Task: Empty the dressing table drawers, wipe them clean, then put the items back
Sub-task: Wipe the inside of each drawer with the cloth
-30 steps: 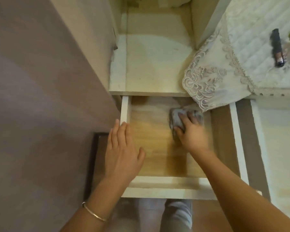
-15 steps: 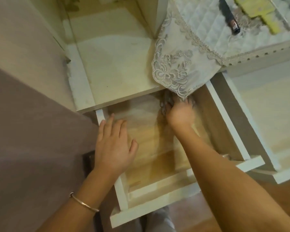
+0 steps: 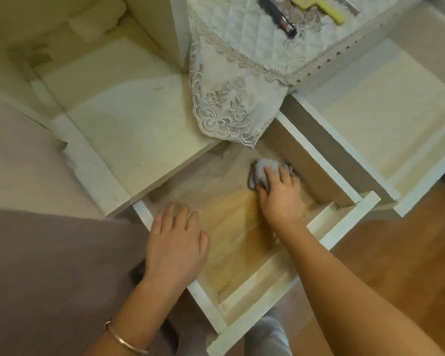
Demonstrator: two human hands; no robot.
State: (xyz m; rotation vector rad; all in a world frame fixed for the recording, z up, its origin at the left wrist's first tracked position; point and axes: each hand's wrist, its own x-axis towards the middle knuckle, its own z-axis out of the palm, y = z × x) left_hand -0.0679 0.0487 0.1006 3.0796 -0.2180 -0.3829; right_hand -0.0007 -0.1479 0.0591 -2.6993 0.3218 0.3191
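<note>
Right hand (image 3: 280,201): fingers curled over the crumpled grey cloth (image 3: 263,170), pressing it on the open drawer (image 3: 319,160) floor, far right corner. Left hand (image 3: 175,242) flat, fingers straight and close together, resting on the drawer's left wall. Lace cover (image 3: 229,106) hangs just beyond the right fingers.

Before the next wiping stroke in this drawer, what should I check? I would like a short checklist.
1. Drawer emptied: ok, only the cloth is inside.
2. Cloth gripped: ok, right hand holds it on the floor near the right wall.
3. Drawer steadied: ok, left hand rests flat on its left wall.
4. Lace cover out of the way: not ok, it hangs over the drawer's back.
5. Floor already clean: cannot tell.
</note>
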